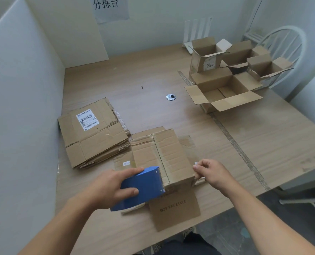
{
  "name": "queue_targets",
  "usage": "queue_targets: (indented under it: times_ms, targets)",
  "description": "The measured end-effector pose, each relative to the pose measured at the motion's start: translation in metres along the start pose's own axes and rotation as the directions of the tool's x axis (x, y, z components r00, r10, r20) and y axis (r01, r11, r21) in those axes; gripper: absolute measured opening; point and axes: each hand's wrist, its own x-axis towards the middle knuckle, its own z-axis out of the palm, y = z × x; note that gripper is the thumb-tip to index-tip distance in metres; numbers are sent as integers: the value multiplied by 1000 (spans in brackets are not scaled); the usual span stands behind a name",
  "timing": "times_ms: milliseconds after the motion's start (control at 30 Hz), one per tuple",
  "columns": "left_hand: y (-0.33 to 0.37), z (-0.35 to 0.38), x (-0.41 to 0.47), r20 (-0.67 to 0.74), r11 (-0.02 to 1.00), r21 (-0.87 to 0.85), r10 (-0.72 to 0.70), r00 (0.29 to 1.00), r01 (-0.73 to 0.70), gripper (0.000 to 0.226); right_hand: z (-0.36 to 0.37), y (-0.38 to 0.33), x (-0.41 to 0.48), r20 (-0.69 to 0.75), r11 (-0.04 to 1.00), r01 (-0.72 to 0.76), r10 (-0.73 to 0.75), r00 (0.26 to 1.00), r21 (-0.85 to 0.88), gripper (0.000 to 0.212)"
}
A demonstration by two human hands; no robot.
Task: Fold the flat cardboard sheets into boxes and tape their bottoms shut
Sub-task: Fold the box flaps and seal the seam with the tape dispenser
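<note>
A: Entry, taping step. Left hand (114,188) is clenched around the blue tape dispenser (142,186), thumb on its near side, fingers over the top. The toothed edge sits at the near end of the box (164,157), on the centre seam (161,157). The box is upside down, bottom flaps closed, directly ahead of and just to the right of that grip.

B: Right hand?

A: Right hand (211,174) pinches the near right corner of the box, fingers curled shut on the cardboard edge. The box body lies just to the left of that grip and runs away from it.

B: Failure modes from here?

A: My reading: the blade is at the edge, so the tape must be cut or wrapped over the near wall. If the right hand's hold slackens, the light box could slide with the dispenser and the tape would tear crooked or lift off the seam. A tilted dispenser might also snag the flap edge.

B: Remaining stock?

A: The stack of flat sheets (92,137) lies beyond and left of the left-hand grip; the finished boxes (225,85) stand well apart, far beyond the right-hand grip. Tape itself is too clear to trace along the seam.
</note>
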Motion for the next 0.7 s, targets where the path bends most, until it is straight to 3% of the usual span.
queue_targets:
  times_ms: [367,533,700]
  targets:
    - [17,2,9,133,983,-173,-40,990,63,56,-17,18,-3,-58,979,-75,65,996,-190,22]
    - [27,2,18,142,991,-90,-90,986,104,55,-4,22,1,-101,977,-124,108,989,-173,22]
    - [26,1,23,206,969,-165,-149,967,185,63,-3,25,8,-91,978,-147,135,987,-150,23]
